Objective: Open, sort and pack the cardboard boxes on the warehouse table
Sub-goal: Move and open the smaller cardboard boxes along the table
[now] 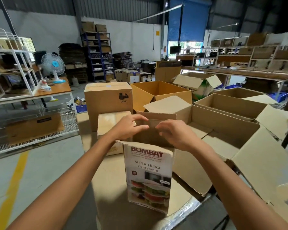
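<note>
Holding the box flap (163,118) (upright edge): left hand (129,128), right hand (177,135).

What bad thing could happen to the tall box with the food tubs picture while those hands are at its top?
It could tip: the tall printed cardboard box is narrow, upright and close to the near edge of the tan table, so a tug might topple it off.
It could tear: its front flap already looks ragged, and the left hand holds the brown back flap, with the right hand beside it.
</note>
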A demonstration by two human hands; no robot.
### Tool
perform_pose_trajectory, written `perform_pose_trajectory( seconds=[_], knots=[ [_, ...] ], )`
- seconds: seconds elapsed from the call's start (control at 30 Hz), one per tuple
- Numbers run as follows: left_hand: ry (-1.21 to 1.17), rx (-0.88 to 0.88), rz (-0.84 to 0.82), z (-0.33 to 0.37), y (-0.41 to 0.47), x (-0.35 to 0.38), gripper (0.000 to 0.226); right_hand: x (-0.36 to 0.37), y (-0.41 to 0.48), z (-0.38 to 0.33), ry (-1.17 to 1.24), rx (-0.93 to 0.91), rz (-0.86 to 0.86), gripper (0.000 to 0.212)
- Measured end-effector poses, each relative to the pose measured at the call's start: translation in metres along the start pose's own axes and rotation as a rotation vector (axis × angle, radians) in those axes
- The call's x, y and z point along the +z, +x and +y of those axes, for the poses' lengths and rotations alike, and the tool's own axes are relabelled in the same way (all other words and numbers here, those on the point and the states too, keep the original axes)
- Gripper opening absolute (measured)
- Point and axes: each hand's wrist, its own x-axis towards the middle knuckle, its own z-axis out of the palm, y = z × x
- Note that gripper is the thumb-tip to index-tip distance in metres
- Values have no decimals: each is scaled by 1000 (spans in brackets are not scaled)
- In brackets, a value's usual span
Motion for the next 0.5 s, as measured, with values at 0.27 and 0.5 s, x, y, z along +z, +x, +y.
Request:
perform_pose_trajectory(
  seconds=[0.27, 0.5],
  knots=[
    [-287, -181, -104, -38, -13, 25, 65, 38, 7, 28, 105, 272, -193, 100],
    [-358, -192, -23, -31, -20, 31, 50, 49, -2, 33, 191, 244, -55, 108]
  ],
)
